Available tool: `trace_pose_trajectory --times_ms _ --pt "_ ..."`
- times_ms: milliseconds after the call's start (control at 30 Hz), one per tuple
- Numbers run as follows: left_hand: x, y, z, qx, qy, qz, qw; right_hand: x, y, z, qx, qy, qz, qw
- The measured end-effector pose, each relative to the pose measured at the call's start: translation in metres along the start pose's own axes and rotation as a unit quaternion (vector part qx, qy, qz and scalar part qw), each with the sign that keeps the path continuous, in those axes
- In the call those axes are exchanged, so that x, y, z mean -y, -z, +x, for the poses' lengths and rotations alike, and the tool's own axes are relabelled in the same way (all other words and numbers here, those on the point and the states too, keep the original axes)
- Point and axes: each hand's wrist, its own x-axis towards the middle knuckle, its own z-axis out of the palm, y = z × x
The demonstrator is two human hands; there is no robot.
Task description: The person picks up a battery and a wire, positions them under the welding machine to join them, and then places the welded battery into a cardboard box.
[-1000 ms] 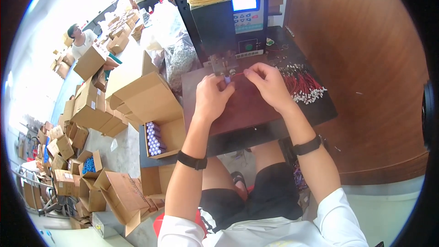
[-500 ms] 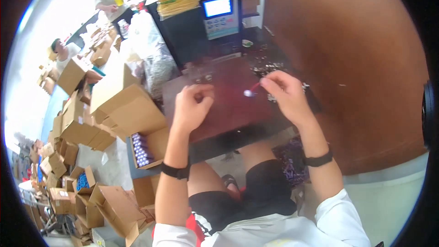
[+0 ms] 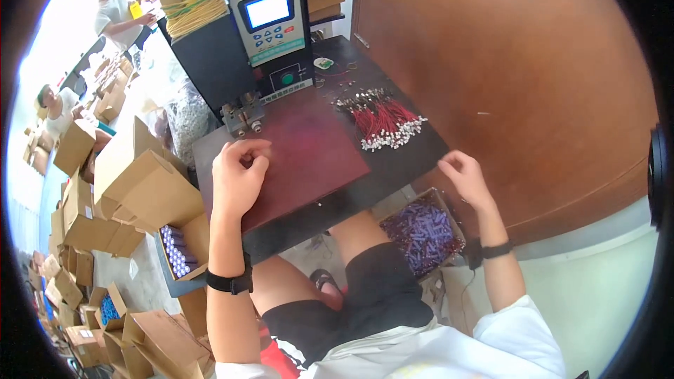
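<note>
My left hand (image 3: pixel 237 177) is over the left part of the dark red mat (image 3: pixel 309 158), fingers curled in toward the thumb; whatever they hold, if anything, is hidden. Just beyond it are the metal electrode tips (image 3: pixel 246 118) of a black bench machine (image 3: pixel 232 49) with a lit screen. Off the table's right edge, my right hand (image 3: pixel 467 179) is closed with finger and thumb together; I cannot make out anything in it. To its left on the table lies a bundle of red and black wire leads (image 3: pixel 386 119) with white connectors.
Below the table's right edge stands a box of purple cylindrical cells (image 3: pixel 421 235). Another carton at left holds upright purple cells (image 3: pixel 177 253). Yellow wires (image 3: pixel 193 10) lie atop the machine. Cardboard boxes (image 3: pixel 147 175) fill the left side, where two people are. A brown panel (image 3: pixel 505 98) rises at right.
My right hand has moved right, from over the mat to past the table edge. The red lead with a white end no longer shows in it. The whole view has shifted; the lead bundle is uncovered.
</note>
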Motion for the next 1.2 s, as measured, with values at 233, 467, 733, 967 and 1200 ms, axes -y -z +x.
trace_pose_trajectory --times_ms 233,467,733,967,1200 --pt "0.005 0.003 -0.002 -0.008 0.034 -0.025 0.999 0.013 -0.071 0.058 -0.012 0.031 -0.104 0.994" --pt "0.011 0.006 -0.004 -0.006 0.029 -0.013 0.999 0.005 -0.079 0.064 -0.035 0.056 -0.079 0.995" --pt "0.037 0.079 -0.059 -0.130 0.050 0.072 0.988 0.006 -0.030 0.044 0.069 -0.045 -0.021 0.996" --pt "0.099 0.126 -0.121 -0.113 0.233 0.417 0.871 0.019 -0.028 0.036 0.111 -0.027 -0.083 0.990" --pt "0.114 0.123 -0.132 -0.108 0.208 0.450 0.862 0.040 -0.019 0.033 0.118 -0.023 -0.125 0.985"
